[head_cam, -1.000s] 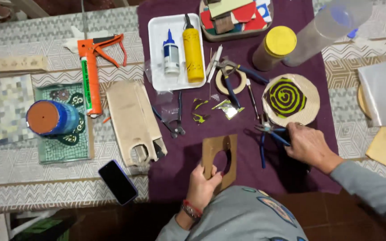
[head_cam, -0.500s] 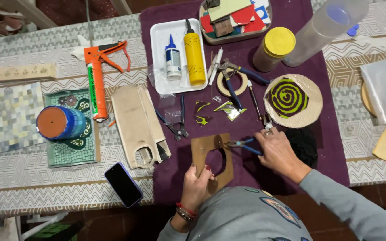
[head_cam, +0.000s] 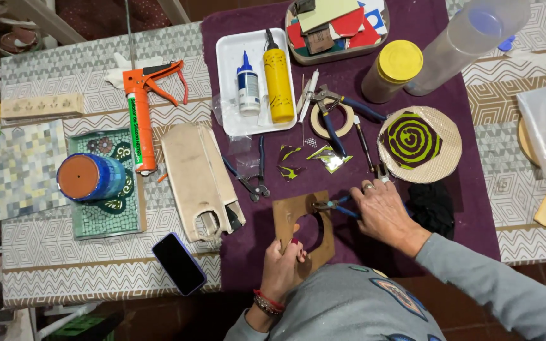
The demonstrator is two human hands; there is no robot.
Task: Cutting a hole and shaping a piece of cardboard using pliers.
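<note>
The person's left hand has its grip closed on the lower edge of a brown board piece with a round cutout, which lies flat on the purple cloth of the surface, just above that grip. The board looks thin, light and stiff, likely to snap at the narrow band around the hole, so the solid outer edge seems the safest hold. To the right of it, the right hand is closed around blue-handled pliers whose nose meets the board's upper edge, with a spiral-patterned round disc beyond that grip.
</note>
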